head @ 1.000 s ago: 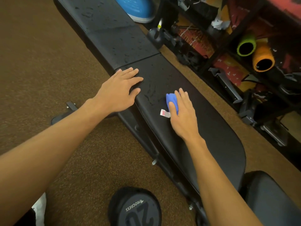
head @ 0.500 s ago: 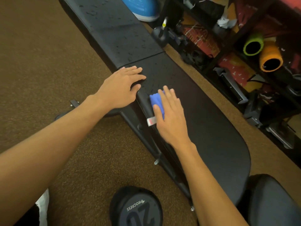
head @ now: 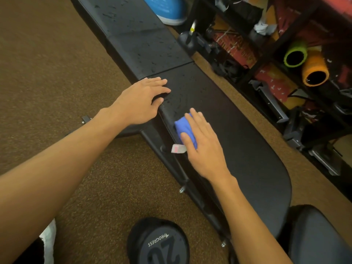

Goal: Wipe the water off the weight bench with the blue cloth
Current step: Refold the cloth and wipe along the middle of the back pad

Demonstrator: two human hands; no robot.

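Observation:
A black padded weight bench (head: 247, 149) runs diagonally from the top left to the lower right. Water drops speckle its far pad (head: 144, 42) and the seat pad near my left fingertips. My right hand (head: 203, 147) lies flat with straight fingers on a folded blue cloth (head: 183, 128), pressing it onto the seat pad near its left edge. A white tag with a red mark sticks out from under that hand. My left hand (head: 141, 101) rests flat on the pad's left edge, just below the seam between the two pads.
Brown carpet (head: 57, 82) covers the floor on the left. A black 20 dumbbell head (head: 158, 242) stands near my feet. A dark rack (head: 285, 63) with green and orange foam rollers lines the right side. A blue object (head: 165, 8) sits at the top.
My right hand slid the blue cloth from mid-pad leftward to the pad's left edge and stays near that edge now. My left hand has kept its place on the pad.

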